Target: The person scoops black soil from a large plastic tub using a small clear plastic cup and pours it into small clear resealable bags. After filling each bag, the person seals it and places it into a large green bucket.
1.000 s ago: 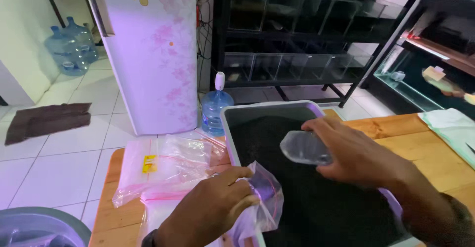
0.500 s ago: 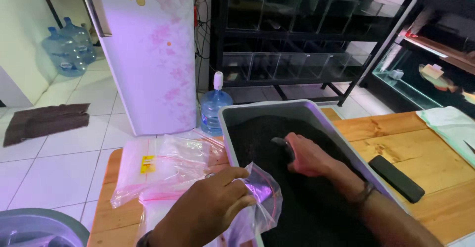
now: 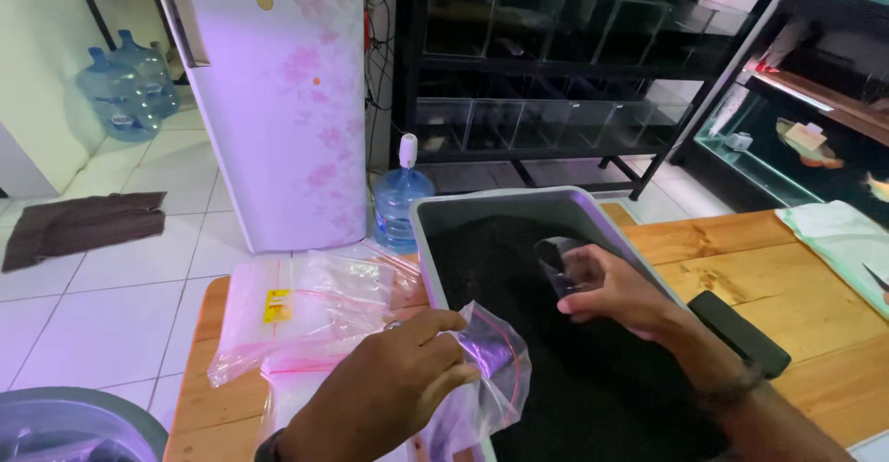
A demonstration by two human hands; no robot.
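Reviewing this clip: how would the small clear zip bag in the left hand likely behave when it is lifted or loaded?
The small clear zip bag looks floppy: it crumples and sags under the left hand. It is probably very light, being thin film with nothing visible inside. It would likely bulge and droop if filled with dark substrate from the grey tub.

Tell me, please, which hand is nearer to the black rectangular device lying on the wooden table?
Right. The right hand holds a clear cup over the grey tub, just left of the black device; the left hand grips a small bag farther left.

fridge (image 3: pixel 278 101), water jugs (image 3: pixel 125 92), brown mat (image 3: pixel 83 223)
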